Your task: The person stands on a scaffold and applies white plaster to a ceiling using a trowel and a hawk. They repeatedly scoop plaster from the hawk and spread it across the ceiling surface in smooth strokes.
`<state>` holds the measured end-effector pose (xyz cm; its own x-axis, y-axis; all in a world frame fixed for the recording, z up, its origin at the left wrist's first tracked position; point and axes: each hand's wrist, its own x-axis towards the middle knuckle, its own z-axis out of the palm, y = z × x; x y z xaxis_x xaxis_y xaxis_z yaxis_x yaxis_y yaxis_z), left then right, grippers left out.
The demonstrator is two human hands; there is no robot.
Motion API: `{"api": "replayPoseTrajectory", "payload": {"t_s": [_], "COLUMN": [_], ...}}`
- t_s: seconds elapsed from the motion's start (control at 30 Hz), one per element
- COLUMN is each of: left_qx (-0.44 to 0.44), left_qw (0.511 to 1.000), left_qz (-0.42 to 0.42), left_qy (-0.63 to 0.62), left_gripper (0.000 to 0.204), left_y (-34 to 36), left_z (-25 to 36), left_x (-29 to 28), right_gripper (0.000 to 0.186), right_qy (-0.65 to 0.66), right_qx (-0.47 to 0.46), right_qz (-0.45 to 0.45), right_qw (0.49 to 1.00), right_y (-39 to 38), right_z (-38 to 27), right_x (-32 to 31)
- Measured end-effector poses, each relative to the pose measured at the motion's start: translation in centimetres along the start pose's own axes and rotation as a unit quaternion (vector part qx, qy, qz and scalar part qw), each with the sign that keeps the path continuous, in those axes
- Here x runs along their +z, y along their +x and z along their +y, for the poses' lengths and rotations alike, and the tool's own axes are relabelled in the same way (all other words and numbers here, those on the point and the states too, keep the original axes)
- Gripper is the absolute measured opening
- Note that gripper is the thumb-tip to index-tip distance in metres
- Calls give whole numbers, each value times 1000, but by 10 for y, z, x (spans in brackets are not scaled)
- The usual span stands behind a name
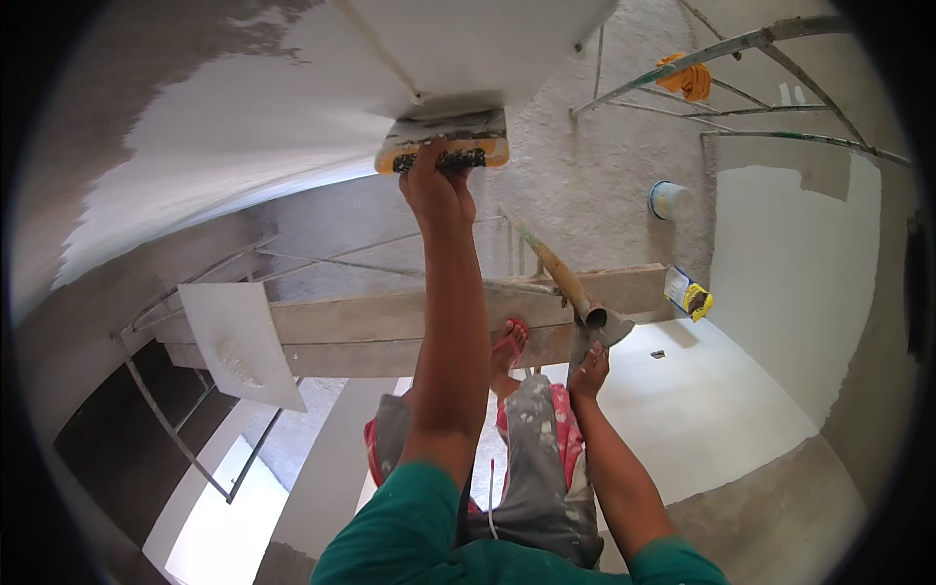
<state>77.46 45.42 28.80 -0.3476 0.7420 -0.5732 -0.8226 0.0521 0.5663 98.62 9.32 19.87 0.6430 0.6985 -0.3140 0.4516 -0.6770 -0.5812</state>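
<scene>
My left hand [441, 195] is raised and closed round a wide putty knife [444, 141] with a yellow and black grip. Its steel blade lies against the white-coated surface [322, 107] overhead, just under a thin raised strip. Lower down on the right, my right hand [589, 372] has its fingers curled at a grey, flared flat piece [612, 331], shaped rather like a blade. What exactly the fingers grip is partly hidden. Right above that hand is the open end of a rusty scaffold pipe [561, 271].
Under my sandalled foot run wooden planks [351, 327]. A white board smeared with paste [239, 341] rests at their left. Metal scaffold bars [721, 49] with an orange cloth [685, 78] stand upper right. A white bucket [673, 201] and a yellow-blue packet [688, 292] are on the right.
</scene>
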Motion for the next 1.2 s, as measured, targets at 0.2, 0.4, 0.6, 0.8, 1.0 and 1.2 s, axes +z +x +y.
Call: {"api": "replayPoseTrajectory", "payload": {"t_s": [0.2, 0.4, 0.6, 0.8, 1.0, 1.2], "left_qx": [97, 141, 10, -50, -77, -67], "left_qw": [994, 988, 1000, 998, 994, 989], "left_qz": [-40, -55, 22, 47, 77, 128], "left_qy": [43, 16, 18, 12, 10, 23], "left_gripper": [8, 16, 33, 32, 30, 29], "left_y": [-105, -159, -73, 49, 163, 232], "left_z": [108, 139, 39, -78, -149, -199], "left_x": [108, 90, -89, -218, -282, -300], "right_gripper": [42, 43, 47, 37, 47, 33], "right_qy": [-26, -35, -50, -159, -122, -283], "right_qx": [43, 19, -7, -166, -22, -181], "right_qz": [-38, 10, 5, -7, -95, -36], "right_qw": [998, 999, 999, 973, 988, 941], "right_y": [3, 9, 7, -2, -14, -18], "right_z": [26, 4, -1, 51, 79, 75], "right_x": [6, 5, 1, -3, -25, -28]}}
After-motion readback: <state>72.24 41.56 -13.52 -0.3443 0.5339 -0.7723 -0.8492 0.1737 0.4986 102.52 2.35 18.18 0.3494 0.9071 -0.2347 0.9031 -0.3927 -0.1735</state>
